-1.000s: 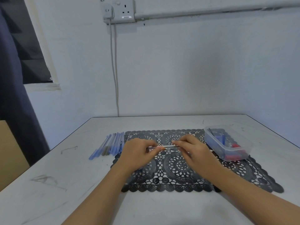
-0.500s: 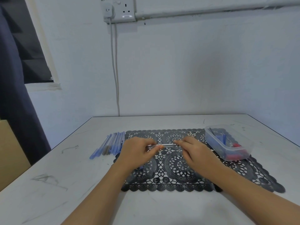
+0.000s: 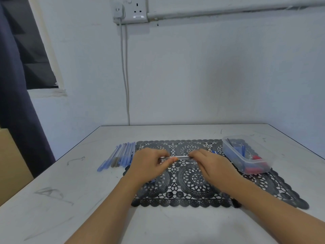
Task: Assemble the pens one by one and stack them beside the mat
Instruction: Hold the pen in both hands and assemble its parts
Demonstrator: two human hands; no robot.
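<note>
Seen from the head view, the only one there is, both hands are over the middle of the black lace mat (image 3: 190, 192), with a clear pen barrel (image 3: 181, 157) held level between them. The left hand (image 3: 149, 162) pinches the barrel's left end between thumb and curled fingers. The right hand (image 3: 209, 164) has its fingers curled round the right end, and whatever it is fitting there is hidden under the knuckles. I'd say this pen is mid-assembly and not ready for the stack.

The worry is the grip: fingertips only, on a thin, smooth tube. A push that goes in crooked could twist the barrel or pop it loose. A small part dropped here might lodge in the mat's cut-outs, hard to spot against the black. A small blue piece (image 3: 213, 151) lies on the mat just beyond the right hand and could get nudged away.

The finished pens (image 3: 121, 155) lie side by side on the white table (image 3: 79, 199), just beside the mat's left edge. They look round, so a careless set-down could send them rolling. The clear tub (image 3: 233, 155) of parts sits on the mat's right end, near the right forearm, where a wide swing could shove it
</note>
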